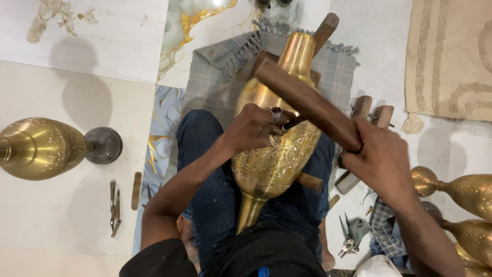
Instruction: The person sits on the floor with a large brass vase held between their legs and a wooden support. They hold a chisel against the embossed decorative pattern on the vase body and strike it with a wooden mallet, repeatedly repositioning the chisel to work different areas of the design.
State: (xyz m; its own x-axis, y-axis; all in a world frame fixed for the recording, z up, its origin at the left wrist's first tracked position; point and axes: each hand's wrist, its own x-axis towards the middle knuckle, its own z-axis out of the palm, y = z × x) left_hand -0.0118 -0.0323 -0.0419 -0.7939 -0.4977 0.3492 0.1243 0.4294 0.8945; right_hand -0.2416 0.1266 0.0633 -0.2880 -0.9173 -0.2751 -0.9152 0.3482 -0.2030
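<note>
Resting: brass vase lies lengthwise across the person's lap, narrow neck pointing away, foot toward the body; its belly carries engraved scrollwork
Left hand: left hand closed around a small chisel, fingers curled, a ring on one finger; the chisel tip touches the engraved belly of the brass vase
Right hand: right hand clenched on the near end of a wooden mallet; the mallet slants up and left, its far end above the vase shoulder, just over the chisel
Beneath: grey fringed cloth spread on the floor under the vase neck; wooden blocks just right of it
Left side: second brass vase lying on the floor, well apart; small metal tools near the knee
Right side: more brass pieces at the frame edge; pliers on the floor near a checked rag
</note>
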